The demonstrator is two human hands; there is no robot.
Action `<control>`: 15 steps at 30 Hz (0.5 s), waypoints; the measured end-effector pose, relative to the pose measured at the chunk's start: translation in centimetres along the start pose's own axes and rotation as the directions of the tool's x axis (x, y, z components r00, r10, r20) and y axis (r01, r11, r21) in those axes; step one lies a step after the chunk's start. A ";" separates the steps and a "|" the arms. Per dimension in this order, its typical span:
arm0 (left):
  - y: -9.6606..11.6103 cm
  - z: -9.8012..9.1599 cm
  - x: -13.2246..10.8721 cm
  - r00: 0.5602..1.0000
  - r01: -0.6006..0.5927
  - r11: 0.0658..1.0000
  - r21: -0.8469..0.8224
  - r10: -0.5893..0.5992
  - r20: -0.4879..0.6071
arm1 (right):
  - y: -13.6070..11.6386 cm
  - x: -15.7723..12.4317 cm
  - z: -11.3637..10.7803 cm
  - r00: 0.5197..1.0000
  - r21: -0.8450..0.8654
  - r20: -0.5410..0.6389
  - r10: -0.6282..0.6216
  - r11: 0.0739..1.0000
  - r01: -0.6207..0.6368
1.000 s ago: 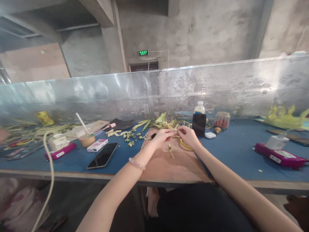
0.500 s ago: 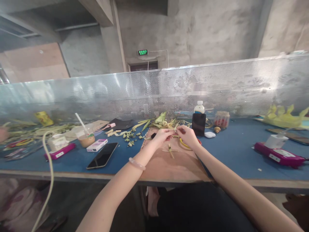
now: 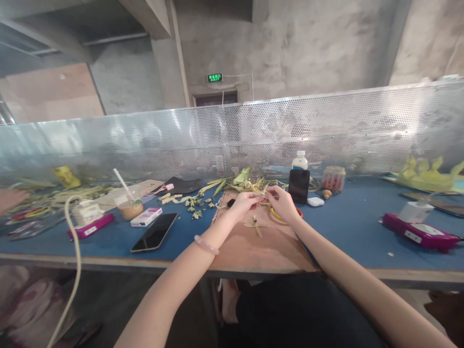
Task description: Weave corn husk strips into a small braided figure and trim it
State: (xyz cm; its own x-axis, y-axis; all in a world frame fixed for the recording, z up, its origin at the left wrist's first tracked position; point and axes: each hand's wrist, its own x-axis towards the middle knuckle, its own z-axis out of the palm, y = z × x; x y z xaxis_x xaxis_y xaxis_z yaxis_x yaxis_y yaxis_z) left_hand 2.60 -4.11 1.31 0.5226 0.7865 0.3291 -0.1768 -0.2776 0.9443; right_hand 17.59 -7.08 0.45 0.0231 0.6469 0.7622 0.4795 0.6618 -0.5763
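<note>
Over a brown board, my left hand and my right hand are close together, fingertips almost touching. Both are closed in a pinch on a small pale leaf strip, mostly hidden by the fingers. Just below them on the board lies a small knotted piece of leaf strips with thin ends sticking out. Beyond the fingers is a heap of green and straw-coloured leaves. Yellow-handled scissors, partly covered, lie by my right hand.
Small green leaf knots, a phone, a small box and a drink cup are on the left. On the right are a dark upright phone, a white bottle, a jar and a purple power strip. Another person's hand shows far left.
My hands stay in nearly the same place, with only slight finger movement. At the far left, the other person's hand has come further into view.
</note>
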 end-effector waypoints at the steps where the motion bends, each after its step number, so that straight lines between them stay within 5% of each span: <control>1: -0.1 -0.1 0.1 1.000 -0.008 1.000 0.010 0.008 -0.005 | 0.0 0.0 0.0 1.000 0.007 -0.002 0.008 1.000 -0.008; 15: -0.1 -0.3 0.3 0.992 -0.118 0.977 0.180 0.123 -0.016 | 0.4 0.6 0.2 0.984 0.253 0.046 0.173 0.951 -0.179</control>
State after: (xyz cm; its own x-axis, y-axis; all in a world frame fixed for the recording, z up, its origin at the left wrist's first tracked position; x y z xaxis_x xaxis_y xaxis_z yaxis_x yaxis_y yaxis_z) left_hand 2.52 -3.72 1.30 0.4835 0.7550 0.4429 -0.0845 -0.4633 0.8821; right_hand 17.63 -6.37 0.57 0.0653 0.7681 0.6370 0.2295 0.6097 -0.7587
